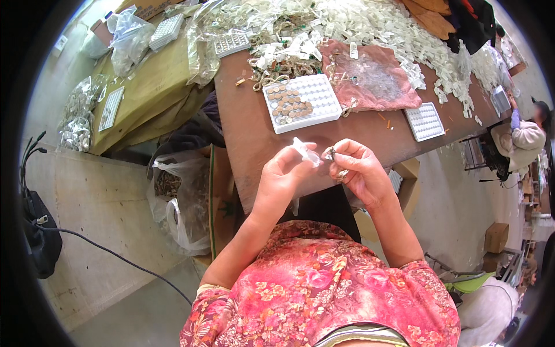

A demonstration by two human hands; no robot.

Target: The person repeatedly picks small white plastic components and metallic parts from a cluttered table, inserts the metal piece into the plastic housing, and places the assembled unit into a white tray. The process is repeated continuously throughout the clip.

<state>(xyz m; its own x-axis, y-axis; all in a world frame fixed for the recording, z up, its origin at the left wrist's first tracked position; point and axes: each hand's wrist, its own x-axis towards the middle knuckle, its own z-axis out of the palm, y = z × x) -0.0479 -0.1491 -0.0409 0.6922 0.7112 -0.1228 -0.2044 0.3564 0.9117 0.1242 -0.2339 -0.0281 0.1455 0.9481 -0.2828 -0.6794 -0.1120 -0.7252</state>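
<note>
In front of me, at the near edge of the brown table point(243, 139), my left hand point(278, 176) pinches a small white plastic piece point(305, 151). Close beside it, my right hand point(363, 169) has its fingers closed on a small dark and metallic part point(330, 154), whose exact kind I cannot make out. The two parts are near each other but appear apart. Just beyond my hands lies a white tray point(325, 99) with rows of small hollows. Brownish round discs point(287, 103) fill its left portion.
Tangled beige cords point(269, 80) and heaped translucent white pieces point(370, 23) cover the far table. A pink cloth point(402, 97) and another tray point(425, 122) lie rightward. A bag-lined box point(215, 202) stands below left. A person point(523, 139) sits far right.
</note>
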